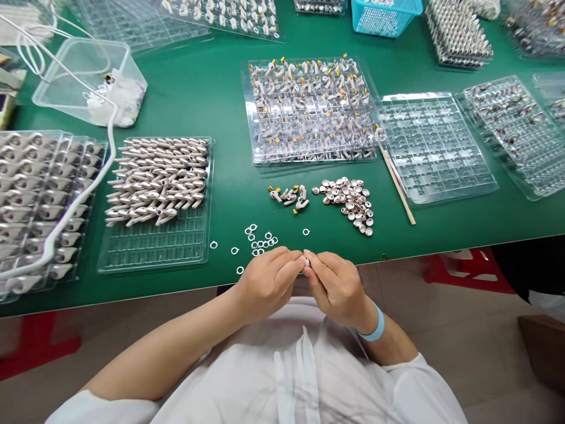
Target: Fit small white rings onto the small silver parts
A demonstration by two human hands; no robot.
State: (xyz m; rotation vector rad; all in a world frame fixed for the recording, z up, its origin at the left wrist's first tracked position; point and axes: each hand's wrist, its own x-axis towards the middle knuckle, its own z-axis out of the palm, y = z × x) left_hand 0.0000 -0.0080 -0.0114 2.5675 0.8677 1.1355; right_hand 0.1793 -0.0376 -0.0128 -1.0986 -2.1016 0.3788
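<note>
Greyish and small, a part [307,262] is being held at the near edge of the table [229,176] in the head view, the fingers of your left hand [270,279] and right hand [335,285] pinching it, apparently for steadiness, while loose rings [260,244] and caps [348,197] are lying close, presumably for easy reach.

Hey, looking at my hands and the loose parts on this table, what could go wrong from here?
The small piece pinched between the left hand and right hand might slip and drop, since they work at the front edge of the green table.
The white rings lie loose beside the left hand, so a brush could scatter them.
The loose round caps might spread if bumped.
</note>
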